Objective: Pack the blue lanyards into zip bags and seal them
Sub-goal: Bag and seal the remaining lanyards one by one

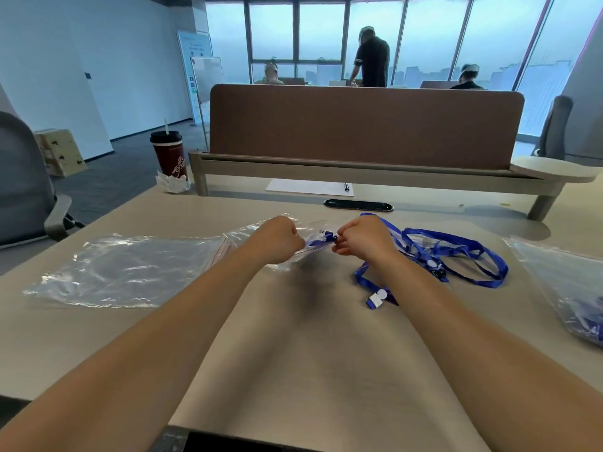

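My worktop is a pale beige desk. On the left an empty zip bag lies flat, its red-striped mouth toward the middle. Just beside it a second zip bag rests crumpled, gripped by my left hand. My right hand pinches a lanyard end at its mouth. Loose blue lanyards sprawl to the right. A third bag with blue inside lies at the right edge. Farther back are a paper sheet with a pen on it, a black cable slot, and a dark red cup beside crumpled white paper.
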A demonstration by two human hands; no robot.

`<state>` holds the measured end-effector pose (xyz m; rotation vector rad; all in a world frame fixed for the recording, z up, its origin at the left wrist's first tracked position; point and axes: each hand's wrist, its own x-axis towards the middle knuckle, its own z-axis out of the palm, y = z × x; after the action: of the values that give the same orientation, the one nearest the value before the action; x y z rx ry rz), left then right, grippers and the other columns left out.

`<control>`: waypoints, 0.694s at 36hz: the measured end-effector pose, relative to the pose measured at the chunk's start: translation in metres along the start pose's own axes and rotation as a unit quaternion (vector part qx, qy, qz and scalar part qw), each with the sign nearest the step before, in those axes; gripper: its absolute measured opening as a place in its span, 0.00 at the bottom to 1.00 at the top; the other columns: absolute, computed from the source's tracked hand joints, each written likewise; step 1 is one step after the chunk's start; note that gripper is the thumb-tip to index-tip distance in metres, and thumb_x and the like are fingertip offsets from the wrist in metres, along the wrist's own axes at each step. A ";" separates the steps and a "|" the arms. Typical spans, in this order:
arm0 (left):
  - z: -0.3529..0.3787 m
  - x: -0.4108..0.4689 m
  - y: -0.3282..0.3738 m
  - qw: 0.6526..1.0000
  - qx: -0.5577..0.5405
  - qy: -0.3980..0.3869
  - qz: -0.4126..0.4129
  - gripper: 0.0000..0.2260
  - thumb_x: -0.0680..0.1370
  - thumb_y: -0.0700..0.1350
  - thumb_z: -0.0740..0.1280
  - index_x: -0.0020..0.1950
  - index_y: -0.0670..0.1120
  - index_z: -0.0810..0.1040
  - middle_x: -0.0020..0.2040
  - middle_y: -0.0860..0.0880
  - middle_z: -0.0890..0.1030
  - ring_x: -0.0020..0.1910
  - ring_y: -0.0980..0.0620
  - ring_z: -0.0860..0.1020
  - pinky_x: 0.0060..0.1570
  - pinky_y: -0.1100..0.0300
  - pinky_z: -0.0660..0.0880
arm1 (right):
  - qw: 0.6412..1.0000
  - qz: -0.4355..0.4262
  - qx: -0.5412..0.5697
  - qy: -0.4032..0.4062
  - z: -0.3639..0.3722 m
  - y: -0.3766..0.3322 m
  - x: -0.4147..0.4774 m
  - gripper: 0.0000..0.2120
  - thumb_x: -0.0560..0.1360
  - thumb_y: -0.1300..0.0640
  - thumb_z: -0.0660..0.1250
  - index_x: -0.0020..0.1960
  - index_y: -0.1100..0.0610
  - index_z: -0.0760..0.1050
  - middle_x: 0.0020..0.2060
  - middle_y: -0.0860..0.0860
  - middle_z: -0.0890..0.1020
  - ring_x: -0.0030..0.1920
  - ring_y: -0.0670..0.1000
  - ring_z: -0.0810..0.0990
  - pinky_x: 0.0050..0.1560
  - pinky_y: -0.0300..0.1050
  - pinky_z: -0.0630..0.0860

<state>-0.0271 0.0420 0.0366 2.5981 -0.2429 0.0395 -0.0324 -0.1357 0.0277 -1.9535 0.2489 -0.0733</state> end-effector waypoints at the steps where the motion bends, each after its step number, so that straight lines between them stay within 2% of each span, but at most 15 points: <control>1: -0.003 -0.002 -0.001 1.000 0.008 0.003 -0.005 0.08 0.79 0.44 0.66 0.46 0.40 0.80 0.41 0.43 0.79 0.36 0.52 0.73 0.40 0.60 0.71 | 0.999 -0.011 -0.040 -0.003 -0.002 -0.002 -0.003 0.08 0.79 0.67 0.64 0.55 0.65 0.80 0.48 0.61 0.85 0.46 0.56 0.86 0.51 0.52 0.83; 4: -0.014 -0.006 -0.003 1.000 0.023 0.005 -0.012 0.09 0.80 0.43 0.64 0.45 0.41 0.81 0.41 0.43 0.80 0.34 0.50 0.75 0.33 0.62 0.72 | 0.984 -0.077 -0.160 0.010 -0.007 -0.003 -0.008 0.09 0.79 0.65 0.65 0.56 0.57 0.80 0.49 0.54 0.84 0.48 0.51 0.84 0.55 0.51 0.82; 7: -0.026 -0.011 0.000 1.000 0.007 -0.007 -0.021 0.09 0.81 0.43 0.63 0.54 0.43 0.82 0.49 0.43 0.82 0.40 0.46 0.81 0.40 0.59 0.80 | 0.964 -0.127 -0.232 0.034 -0.014 -0.008 -0.012 0.07 0.78 0.61 0.68 0.53 0.52 0.82 0.51 0.50 0.84 0.50 0.49 0.81 0.55 0.49 0.80; 9: -0.032 -0.014 0.002 1.000 -0.006 -0.012 -0.015 0.11 0.82 0.43 0.61 0.57 0.41 0.81 0.51 0.42 0.83 0.45 0.43 0.84 0.44 0.52 0.83 | 0.949 -0.151 -0.273 0.043 -0.016 -0.013 -0.017 0.05 0.78 0.59 0.70 0.52 0.51 0.83 0.54 0.51 0.82 0.51 0.50 0.79 0.52 0.44 0.77; 11: -0.037 -0.019 0.007 0.999 -0.030 -0.018 -0.014 0.10 0.81 0.42 0.62 0.59 0.42 0.81 0.56 0.42 0.83 0.51 0.42 0.84 0.50 0.49 0.82 | 0.931 -0.175 -0.311 0.074 -0.016 -0.017 -0.020 0.04 0.76 0.56 0.72 0.50 0.50 0.83 0.61 0.51 0.76 0.59 0.52 0.75 0.55 0.43 0.74; 13: -0.042 -0.025 0.013 0.999 -0.046 -0.009 -0.018 0.15 0.79 0.42 0.69 0.66 0.44 0.78 0.63 0.46 0.79 0.59 0.45 0.79 0.59 0.55 0.77 | 0.915 -0.194 -0.342 0.095 -0.017 -0.022 -0.025 0.05 0.75 0.55 0.74 0.50 0.50 0.83 0.72 0.51 0.67 0.71 0.54 0.66 0.64 0.47 0.71; 15: -0.044 -0.025 0.012 0.997 -0.075 0.011 -0.008 0.17 0.77 0.38 0.71 0.66 0.44 0.78 0.64 0.47 0.78 0.60 0.46 0.78 0.60 0.59 0.74 | 0.916 -0.200 -0.341 0.068 -0.018 -0.027 -0.030 0.04 0.75 0.55 0.74 0.50 0.51 0.83 0.77 0.50 0.63 0.75 0.55 0.62 0.70 0.51 0.67; 16: -0.044 -0.024 0.012 0.996 -0.084 0.015 -0.007 0.14 0.78 0.36 0.69 0.64 0.44 0.79 0.62 0.46 0.79 0.58 0.47 0.79 0.59 0.59 0.75 | 0.919 -0.203 -0.335 0.045 -0.020 -0.029 -0.032 0.04 0.76 0.56 0.73 0.50 0.52 0.82 0.75 0.51 0.66 0.73 0.54 0.66 0.68 0.51 0.68; 18: -0.044 -0.018 0.010 0.996 -0.084 0.039 0.001 0.11 0.81 0.37 0.64 0.62 0.42 0.81 0.57 0.45 0.82 0.52 0.49 0.80 0.58 0.59 0.77 | 0.927 -0.204 -0.314 0.012 -0.022 -0.033 -0.034 0.01 0.78 0.57 0.70 0.49 0.52 0.79 0.66 0.53 0.76 0.59 0.52 0.75 0.56 0.44 0.72; 20: -0.045 -0.017 0.011 0.992 -0.111 0.058 -0.002 0.09 0.82 0.41 0.63 0.59 0.42 0.80 0.53 0.44 0.83 0.50 0.47 0.82 0.58 0.54 0.79 | 0.933 -0.211 -0.291 0.018 -0.023 -0.034 -0.033 0.01 0.79 0.57 0.68 0.49 0.51 0.78 0.58 0.52 0.80 0.50 0.48 0.74 0.50 0.41 0.70; 25: -0.047 -0.016 0.013 0.983 -0.156 0.093 -0.027 0.07 0.82 0.48 0.65 0.52 0.45 0.77 0.47 0.44 0.82 0.47 0.47 0.82 0.57 0.50 0.80 | 0.935 -0.213 -0.279 0.050 -0.025 -0.035 -0.027 0.05 0.80 0.58 0.66 0.55 0.54 0.79 0.54 0.52 0.80 0.50 0.49 0.76 0.50 0.41 0.71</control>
<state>-0.0443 0.0577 0.0817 2.2693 -0.1020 0.2066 -0.0579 -0.1402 0.0715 -2.5483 -0.1118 -0.4260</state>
